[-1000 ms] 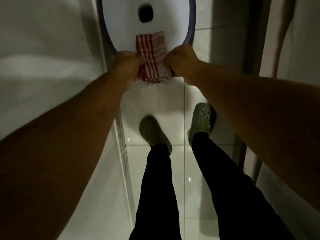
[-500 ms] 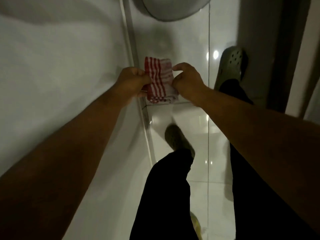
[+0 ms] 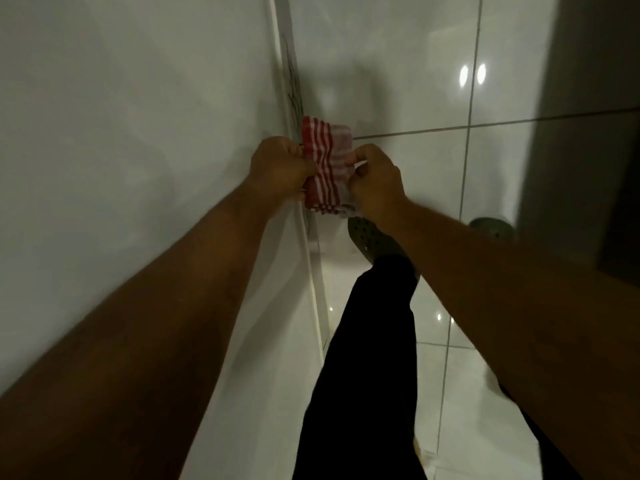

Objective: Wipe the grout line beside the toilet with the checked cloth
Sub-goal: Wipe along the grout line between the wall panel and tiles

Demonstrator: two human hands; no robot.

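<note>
A red-and-white checked cloth (image 3: 325, 164), folded into a small pad, is held in the air between both hands. My left hand (image 3: 278, 169) grips its left edge and my right hand (image 3: 375, 180) pinches its right edge. Behind the cloth, dark grout lines (image 3: 485, 125) cross the glossy white floor tiles. A stained seam (image 3: 294, 84) runs along the foot of the white wall on the left. The toilet is out of frame.
A white wall (image 3: 138, 133) fills the left side. My legs in dark trousers (image 3: 367, 358) and green perforated clogs (image 3: 370, 242) stand on the tiles. A dark door or panel (image 3: 588, 133) closes off the right side.
The view has swung away from the toilet bowl, which has left the frame, toward the wall base and floor. Both hands kept hold of the folded cloth, and my feet have shifted.
</note>
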